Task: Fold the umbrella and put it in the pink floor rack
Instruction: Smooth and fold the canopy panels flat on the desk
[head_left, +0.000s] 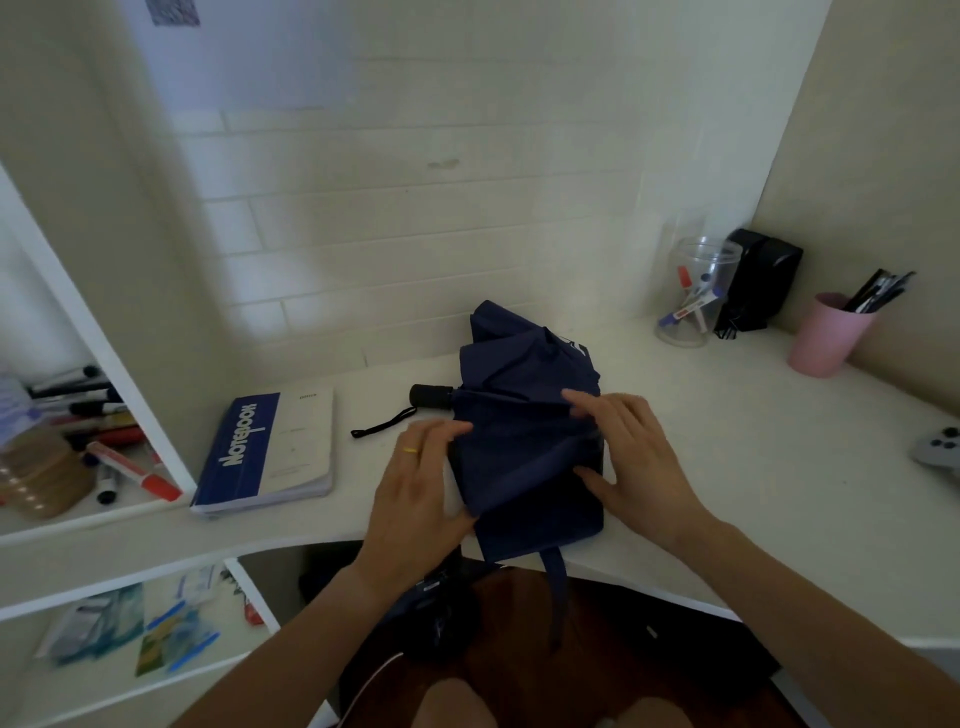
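A collapsed navy blue umbrella (524, 415) lies on the white desk (727, 441), its black handle (431, 396) pointing left with a black wrist loop beside it. The loose canopy fabric spreads toward the desk's front edge, and its closing strap hangs over that edge. My left hand (415, 483) pinches the left side of the fabric, thumb under a flap. My right hand (628, 452) presses and pinches a fold on the right side. No pink floor rack is in view.
A blue and white notebook (270, 452) lies left of the umbrella. At the back right stand a clear jar of markers (693, 296), a black box (758, 280) and a pink cup of pens (828, 332). Shelves with markers sit at the left (104, 441).
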